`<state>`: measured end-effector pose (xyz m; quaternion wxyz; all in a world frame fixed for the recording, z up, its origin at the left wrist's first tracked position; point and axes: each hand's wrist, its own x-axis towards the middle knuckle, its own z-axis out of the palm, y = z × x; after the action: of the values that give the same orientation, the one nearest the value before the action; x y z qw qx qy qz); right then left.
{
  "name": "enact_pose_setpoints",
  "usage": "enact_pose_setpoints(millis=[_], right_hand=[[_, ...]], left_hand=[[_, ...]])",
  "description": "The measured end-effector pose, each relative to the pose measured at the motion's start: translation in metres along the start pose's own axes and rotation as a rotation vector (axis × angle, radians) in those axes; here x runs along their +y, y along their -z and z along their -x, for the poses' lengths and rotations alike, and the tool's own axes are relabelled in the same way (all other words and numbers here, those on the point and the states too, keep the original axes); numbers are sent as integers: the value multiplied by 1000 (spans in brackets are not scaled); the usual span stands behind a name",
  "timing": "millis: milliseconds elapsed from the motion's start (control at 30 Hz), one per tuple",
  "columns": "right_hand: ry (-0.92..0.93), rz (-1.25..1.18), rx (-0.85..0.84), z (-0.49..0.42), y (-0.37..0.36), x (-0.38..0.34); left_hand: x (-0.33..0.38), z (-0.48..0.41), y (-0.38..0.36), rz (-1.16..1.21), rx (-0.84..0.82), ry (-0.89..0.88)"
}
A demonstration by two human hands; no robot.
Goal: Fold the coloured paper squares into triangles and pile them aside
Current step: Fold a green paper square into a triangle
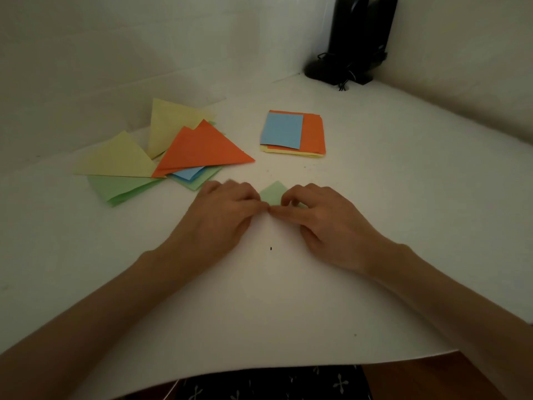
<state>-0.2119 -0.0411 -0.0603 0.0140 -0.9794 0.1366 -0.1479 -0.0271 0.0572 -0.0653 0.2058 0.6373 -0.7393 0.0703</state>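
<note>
- At the middle of the counter [288, 298], our left grip [227, 206] and right grip [320, 215] both pinch the green paper [274, 193], fingertips meeting.
- Beyond, to the left, we see the pile of folded triangles [202, 148].
- Farther right lies the stack of squares [313, 134], blue on top.

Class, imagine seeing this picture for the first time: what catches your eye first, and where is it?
The bright orange triangle topping the fanned pile at the left stands out most. Right of it lies a stack with a blue square on top. In the middle, the left hand and right hand pinch a green paper.
</note>
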Motion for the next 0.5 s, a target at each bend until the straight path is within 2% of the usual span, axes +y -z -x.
enact_pose_setpoints(millis=[67,333,433,500], right_hand=[[-18,16,5,-1,-1,-2],[-75,130,60,32,15,14],[-81,130,132,18,19,10],[-63,109,119,-4,13,6]], left_hand=[[-3,7,3,5,-99,-46],[-4,16,2,80,-130,-29],[-3,18,2,55,-147,-19],[-1,20,4,17,-169,-16]])
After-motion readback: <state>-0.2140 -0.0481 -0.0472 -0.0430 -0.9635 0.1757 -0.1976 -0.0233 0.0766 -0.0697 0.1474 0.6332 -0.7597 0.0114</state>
